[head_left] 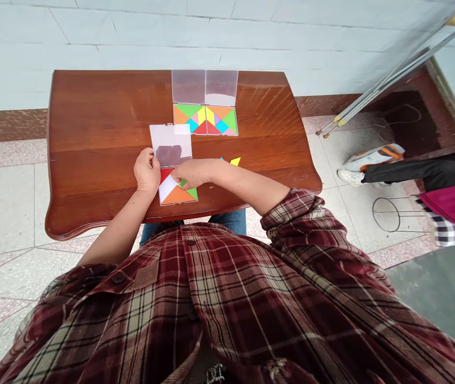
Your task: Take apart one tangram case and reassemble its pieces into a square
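The plaid shirt (227, 309) filled the foreground and hid the table's (91, 122) near edge. The left hand (146, 172) rested curled against the open puzzle case (173, 173); its fingers could not be made out. The right hand's (191, 173) fingers pressed together on a piece inside, covering it. Loose pieces (233, 160) peeked past the wrist. Farther off lay two filled cases (205, 119).

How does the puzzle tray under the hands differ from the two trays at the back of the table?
The near tray is partly filled, with a bare white patch; the back trays look full of coloured pieces. The near tray is held by the left hand and right hand; the back trays sit untouched, side by side. All have clear lids open.
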`<state>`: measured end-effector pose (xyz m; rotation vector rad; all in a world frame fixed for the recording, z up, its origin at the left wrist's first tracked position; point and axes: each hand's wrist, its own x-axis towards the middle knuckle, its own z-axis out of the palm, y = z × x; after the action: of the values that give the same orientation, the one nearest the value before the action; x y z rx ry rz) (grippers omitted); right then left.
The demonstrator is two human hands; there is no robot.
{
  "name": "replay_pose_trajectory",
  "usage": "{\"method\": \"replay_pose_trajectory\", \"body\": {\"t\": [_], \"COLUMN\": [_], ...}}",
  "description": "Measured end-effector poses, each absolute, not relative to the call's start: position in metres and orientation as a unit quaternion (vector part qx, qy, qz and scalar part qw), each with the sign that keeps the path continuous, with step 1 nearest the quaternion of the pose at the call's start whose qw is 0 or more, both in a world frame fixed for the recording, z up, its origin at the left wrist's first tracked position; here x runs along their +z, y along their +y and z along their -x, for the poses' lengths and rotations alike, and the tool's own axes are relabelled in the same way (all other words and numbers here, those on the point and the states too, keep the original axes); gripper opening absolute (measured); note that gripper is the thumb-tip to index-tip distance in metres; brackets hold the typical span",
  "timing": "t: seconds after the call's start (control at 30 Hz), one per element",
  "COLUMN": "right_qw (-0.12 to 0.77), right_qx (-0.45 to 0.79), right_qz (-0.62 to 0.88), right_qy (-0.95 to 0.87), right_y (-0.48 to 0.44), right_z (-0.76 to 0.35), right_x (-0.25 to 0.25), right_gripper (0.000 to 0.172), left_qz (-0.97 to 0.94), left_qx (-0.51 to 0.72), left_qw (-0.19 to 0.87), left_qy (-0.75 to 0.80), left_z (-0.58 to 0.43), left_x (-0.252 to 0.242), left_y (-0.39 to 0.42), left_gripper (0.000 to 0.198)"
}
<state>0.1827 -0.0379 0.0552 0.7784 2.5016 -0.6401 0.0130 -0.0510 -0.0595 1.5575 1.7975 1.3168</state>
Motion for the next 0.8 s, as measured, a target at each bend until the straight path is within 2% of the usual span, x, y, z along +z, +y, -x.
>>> {"method": "replay_pose_trajectory", "body": {"t": [0.17,0.33,0.47,0.53,0.63,0.8], "right_qw": [0.144,-0.050,-0.224,-0.308,-0.400,-0.418], "right_qx": [-0.314,-0.423,-0.497,-0.491,-0.427,-0.375], "right_qz": [-0.265,-0.351,-0.487,-0.561,-0.672,-0.749], "right_qy": [0.900,0.834,0.682,0.590,0.454,0.352], "right_y": [-0.029,-0.025,-0.034,-0.043,-0.057,-0.072], "right_z": [-0.198,-0.240,-0.296,-0.326,-0.361,-0.380], "right_x": [0.050,0.050,0.036,0.024,0.006,-0.017], "right_gripper": [0.016,0.002,0.015,0.021,0.012,0.015], "left_qz": [-0.557,-0.537,-0.514,-0.505,-0.496,-0.507], "left_qx": [0.487,0.481,0.494,0.501,0.509,0.513], "left_qw": [0.223,0.217,0.211,0.209,0.198,0.176], "left_qy": [0.635,0.658,0.668,0.671,0.675,0.670], "left_z": [-0.013,-0.014,-0.014,-0.013,-0.012,-0.011], "left_x": [-0.056,-0.052,-0.050,-0.049,-0.049,-0.052], "left_y": [-0.052,-0.053,-0.053,-0.053,-0.052,-0.049], "left_gripper": [0.016,0.016,0.016,0.015,0.013,0.012]}}
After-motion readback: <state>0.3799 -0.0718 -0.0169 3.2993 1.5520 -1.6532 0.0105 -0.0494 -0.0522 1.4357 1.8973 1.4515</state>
